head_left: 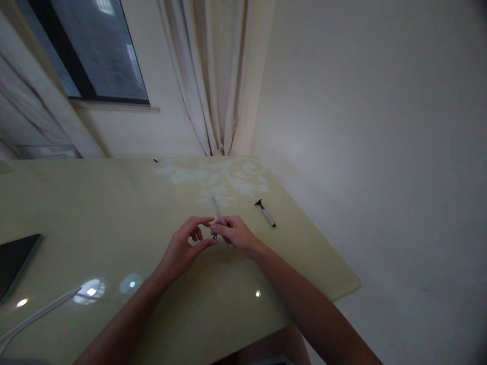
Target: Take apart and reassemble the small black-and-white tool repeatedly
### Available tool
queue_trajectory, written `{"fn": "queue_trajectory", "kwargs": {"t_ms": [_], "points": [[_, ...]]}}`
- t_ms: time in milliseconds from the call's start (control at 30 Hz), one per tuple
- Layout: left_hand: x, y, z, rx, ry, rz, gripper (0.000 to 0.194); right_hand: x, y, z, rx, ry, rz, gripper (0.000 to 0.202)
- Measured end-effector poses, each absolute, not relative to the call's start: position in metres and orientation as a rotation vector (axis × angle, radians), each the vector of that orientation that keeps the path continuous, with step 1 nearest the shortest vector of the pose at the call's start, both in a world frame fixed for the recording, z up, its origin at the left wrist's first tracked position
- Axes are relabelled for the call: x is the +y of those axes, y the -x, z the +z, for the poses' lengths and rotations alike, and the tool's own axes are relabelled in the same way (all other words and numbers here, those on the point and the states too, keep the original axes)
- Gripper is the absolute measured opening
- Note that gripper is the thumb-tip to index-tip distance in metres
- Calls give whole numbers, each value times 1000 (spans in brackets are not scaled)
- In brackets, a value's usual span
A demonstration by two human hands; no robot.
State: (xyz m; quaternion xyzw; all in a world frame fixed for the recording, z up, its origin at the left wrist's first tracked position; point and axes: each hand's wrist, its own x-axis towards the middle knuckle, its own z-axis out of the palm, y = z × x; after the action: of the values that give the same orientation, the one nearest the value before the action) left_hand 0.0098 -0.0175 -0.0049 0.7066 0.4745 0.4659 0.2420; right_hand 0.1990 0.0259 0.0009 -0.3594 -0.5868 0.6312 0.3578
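My right hand [236, 234] is closed on a pale, slim handle [217, 210] that points up and away from me. A small dark metallic piece [215, 235] shows just under my right fingertips; what it belongs to is too small to tell. My left hand [186, 243] is beside it, thumb and index finger apart around that small piece, the other fingers curled. Both hands are above the pale green table [190, 314]. To the right of them lies a razor [268, 215] with a black head and a grey handle.
A dark flat object [17, 258] lies at the table's left, with a white cable [41, 310] nearer me. One small black item [155, 160] is by the far edge. Curtains [213, 76], a window and a wall on the right border the table.
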Motion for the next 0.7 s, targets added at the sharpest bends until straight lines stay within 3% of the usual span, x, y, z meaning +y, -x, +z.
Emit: {"fn": "queue_trajectory", "kwargs": {"t_ms": [300,367,567,700], "points": [[-18,-8,-3,1214,-1910,1216,29,34,-206,-1,-1727,848,1585,55],[-15,-5,-2,1275,-1816,1264,33,38,-210,1,-1731,859,1410,56],[-9,4,-2,1329,-1569,1319,46,44,-222,2,-1883,890,830,30],[-7,4,-4,1298,-1534,1352,46,40,-221,0,-2086,782,493,34]]}}
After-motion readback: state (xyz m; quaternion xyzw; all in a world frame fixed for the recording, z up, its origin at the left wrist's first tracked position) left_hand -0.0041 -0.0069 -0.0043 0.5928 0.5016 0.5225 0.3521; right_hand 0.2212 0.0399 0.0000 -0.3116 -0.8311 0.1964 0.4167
